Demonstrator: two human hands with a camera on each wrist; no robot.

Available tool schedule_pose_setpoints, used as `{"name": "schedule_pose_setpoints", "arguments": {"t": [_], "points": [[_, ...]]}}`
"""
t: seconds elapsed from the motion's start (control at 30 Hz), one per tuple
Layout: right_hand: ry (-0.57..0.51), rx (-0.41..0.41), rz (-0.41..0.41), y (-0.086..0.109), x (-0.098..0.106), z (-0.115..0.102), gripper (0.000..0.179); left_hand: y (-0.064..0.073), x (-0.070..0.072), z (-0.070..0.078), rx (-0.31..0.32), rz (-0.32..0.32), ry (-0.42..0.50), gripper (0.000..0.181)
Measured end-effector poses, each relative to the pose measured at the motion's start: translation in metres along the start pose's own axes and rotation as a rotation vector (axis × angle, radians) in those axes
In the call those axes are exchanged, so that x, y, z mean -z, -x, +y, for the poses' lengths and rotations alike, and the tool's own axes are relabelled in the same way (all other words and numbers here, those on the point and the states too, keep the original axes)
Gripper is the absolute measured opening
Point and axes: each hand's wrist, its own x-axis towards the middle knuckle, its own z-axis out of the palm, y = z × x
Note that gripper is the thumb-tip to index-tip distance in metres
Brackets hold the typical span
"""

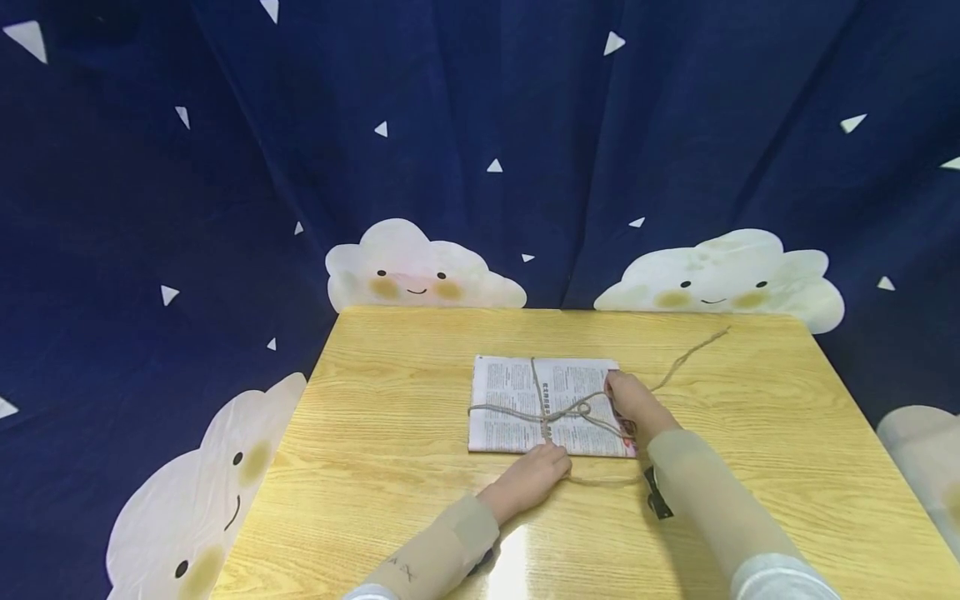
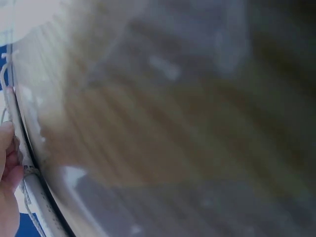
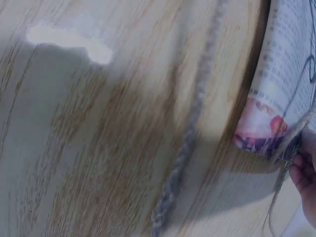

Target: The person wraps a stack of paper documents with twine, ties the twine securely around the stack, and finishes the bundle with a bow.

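Observation:
A flat folded newspaper bundle [image 1: 502,383] lies on the wooden table, with thin brown twine [image 1: 504,409] crossing it both ways and a small loop near the crossing. At the bundle's front edge, beside the lengthwise strand, my left hand [image 1: 531,477] grips with curled fingers; the left wrist view shows its fingers [image 2: 9,158] at that edge. My right hand [image 1: 637,402] is at the right edge, pinching the twine where it meets the paper. In the right wrist view its fingers [image 3: 302,170] are beside the printed corner, and a strand hangs below them.
One twine end [image 1: 697,346] stretches across the table toward the back right. Another strand [image 1: 603,481] runs along the table in front of the bundle. Behind the wooden table [image 1: 390,350] hangs a dark blue curtain [image 1: 465,100] with white triangles and clouds.

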Motion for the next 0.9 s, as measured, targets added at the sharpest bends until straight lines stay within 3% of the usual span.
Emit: {"name": "schedule_pose_setpoints", "arguments": {"t": [0.2, 0.27, 0.37, 0.43, 0.5, 0.6, 0.67, 0.77, 0.9], "points": [[-0.007, -0.011, -0.001, 0.000, -0.001, 0.001, 0.017, 0.004, 0.002, 0.006, -0.004, -0.046, 0.043, 0.017], [-0.019, -0.004, 0.006, 0.000, -0.002, 0.002, 0.017, 0.005, 0.000, 0.006, 0.003, -0.005, 0.083, 0.015], [-0.034, 0.030, 0.037, 0.000, -0.005, 0.004, 0.018, 0.006, -0.001, 0.007, 0.039, 0.113, 0.120, 0.010], [-0.041, 0.063, 0.066, 0.000, -0.007, 0.006, 0.017, 0.005, -0.002, 0.007, 0.121, 0.189, 0.141, 0.008], [-0.050, 0.095, 0.093, 0.001, -0.008, 0.007, 0.017, 0.005, -0.001, 0.008, 0.256, 0.231, 0.157, 0.011], [-0.025, 0.132, 0.123, 0.002, -0.007, 0.006, 0.019, 0.002, 0.002, 0.010, 0.497, 0.213, 0.261, 0.030], [0.006, 0.151, 0.142, 0.001, -0.005, 0.003, 0.020, 0.000, 0.003, 0.011, 0.619, 0.189, 0.352, 0.041], [0.050, 0.192, 0.173, -0.004, 0.001, -0.005, 0.019, -0.005, 0.002, 0.014, 0.747, 0.176, 0.525, 0.049], [0.011, 0.247, 0.167, -0.018, 0.008, -0.016, 0.016, -0.010, 0.000, 0.020, 0.850, 0.224, 0.729, 0.049]]}}
